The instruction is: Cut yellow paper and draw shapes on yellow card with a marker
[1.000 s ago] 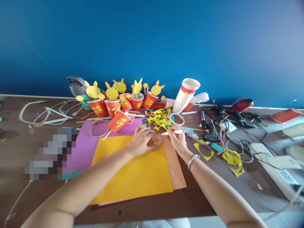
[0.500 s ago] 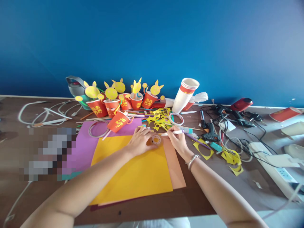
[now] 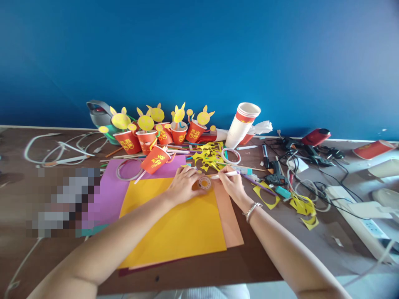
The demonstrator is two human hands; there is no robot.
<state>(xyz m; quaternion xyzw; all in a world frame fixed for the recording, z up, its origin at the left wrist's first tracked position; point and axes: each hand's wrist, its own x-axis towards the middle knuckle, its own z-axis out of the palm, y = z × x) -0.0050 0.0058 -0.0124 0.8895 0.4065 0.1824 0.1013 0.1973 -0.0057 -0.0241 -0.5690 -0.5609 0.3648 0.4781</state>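
Note:
My left hand [image 3: 184,187] lies on the yellow-orange paper [image 3: 177,226], its fingers spread and its fingertips around the left side of a small clear ring [image 3: 205,183]. In my right hand [image 3: 232,185] is a white pen [image 3: 225,174], held in a pinch with its tip pointing left, close to the ring's upper right edge. Peach paper [image 3: 229,220] and purple paper [image 3: 109,195] show from beneath the yellow-orange sheet. A red paper cup [image 3: 156,160] leans at the back edge of the sheets.
Red cups with yellow rabbit faces [image 3: 146,122] stand along the blue wall. Near them are stacked white cups [image 3: 241,124] and yellow paper scraps [image 3: 208,155]. Glue guns [image 3: 277,177], black cables and a power strip [image 3: 358,211] lie on the right; white cables [image 3: 59,149] on the left.

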